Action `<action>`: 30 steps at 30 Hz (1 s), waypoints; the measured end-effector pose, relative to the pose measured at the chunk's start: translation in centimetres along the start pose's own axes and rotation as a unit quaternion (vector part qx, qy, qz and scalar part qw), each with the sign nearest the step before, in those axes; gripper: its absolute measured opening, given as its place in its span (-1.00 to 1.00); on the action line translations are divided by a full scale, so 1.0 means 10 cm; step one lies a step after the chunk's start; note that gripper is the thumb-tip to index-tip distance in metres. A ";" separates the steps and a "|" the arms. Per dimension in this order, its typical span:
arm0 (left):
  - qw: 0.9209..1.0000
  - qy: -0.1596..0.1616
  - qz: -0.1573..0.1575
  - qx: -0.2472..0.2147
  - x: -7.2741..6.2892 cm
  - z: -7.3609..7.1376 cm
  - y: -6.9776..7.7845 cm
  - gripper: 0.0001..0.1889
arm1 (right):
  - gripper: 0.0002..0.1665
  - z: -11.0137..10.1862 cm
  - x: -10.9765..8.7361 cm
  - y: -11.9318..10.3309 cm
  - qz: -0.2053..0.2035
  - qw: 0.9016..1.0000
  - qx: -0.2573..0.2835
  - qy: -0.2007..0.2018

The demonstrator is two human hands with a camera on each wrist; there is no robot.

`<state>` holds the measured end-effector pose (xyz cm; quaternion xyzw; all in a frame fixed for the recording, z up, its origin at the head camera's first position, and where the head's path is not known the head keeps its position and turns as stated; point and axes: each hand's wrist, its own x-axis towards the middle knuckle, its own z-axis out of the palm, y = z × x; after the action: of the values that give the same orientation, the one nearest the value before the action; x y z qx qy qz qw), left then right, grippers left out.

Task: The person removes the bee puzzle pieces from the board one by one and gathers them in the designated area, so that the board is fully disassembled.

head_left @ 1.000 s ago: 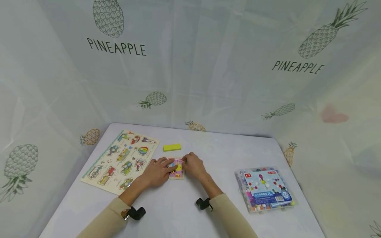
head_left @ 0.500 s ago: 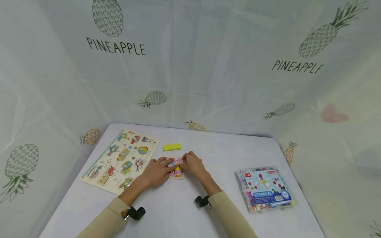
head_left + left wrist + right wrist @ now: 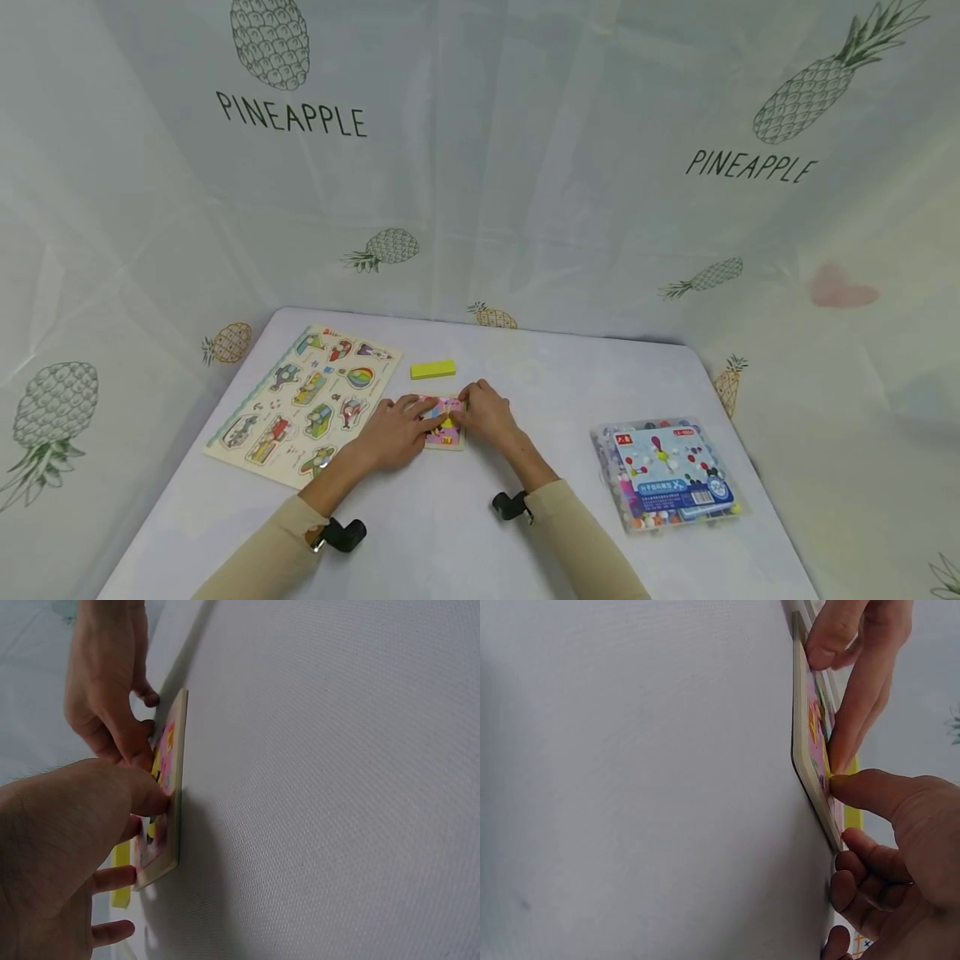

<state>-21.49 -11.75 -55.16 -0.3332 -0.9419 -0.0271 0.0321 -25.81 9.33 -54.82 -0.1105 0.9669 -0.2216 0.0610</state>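
Small pink rectangular picture board (image 3: 452,438): only wrist views show me its thickness.
Left hand (image 3: 394,435): pressing it, fingers straight.
Right hand (image 3: 489,417): pinching it.

1. Puzzle (image 3: 453,435): pink face with yellow and orange patches, cream edge.
2. Block (image 3: 432,369): plain bright yellow.
3. Board (image 3: 292,450): cream, with a teal strip (image 3: 262,388) down one side, multicoloured vehicle pictures (image 3: 310,388) and a rainbow-striped balloon (image 3: 361,377).
4. Box (image 3: 604,454): see-through, with a blue label (image 3: 675,471) over white, pink, purple and orange pieces (image 3: 628,500).
5. Desk (image 3: 555,375): plain white.
6. Curtain (image 3: 525,167): pale grey, printed with dark-outlined pineapples (image 3: 270,46), some orange, black lettering (image 3: 292,117) and a faded red heart (image 3: 842,287).
7. Sleeves (image 3: 258,550): plain beige.
8. Wrist cameras (image 3: 345,536): black.
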 end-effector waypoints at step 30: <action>1.000 0.003 0.005 0.007 -0.01 0.00 -0.01 -0.51 | -0.61 -0.03 -0.01 -0.02 0.007 1.000 0.009 0.002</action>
<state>-21.52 -11.88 -55.18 -0.3372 -0.9405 -0.0215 0.0375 -25.75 9.28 -54.45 -0.1025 0.9657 -0.2305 0.0614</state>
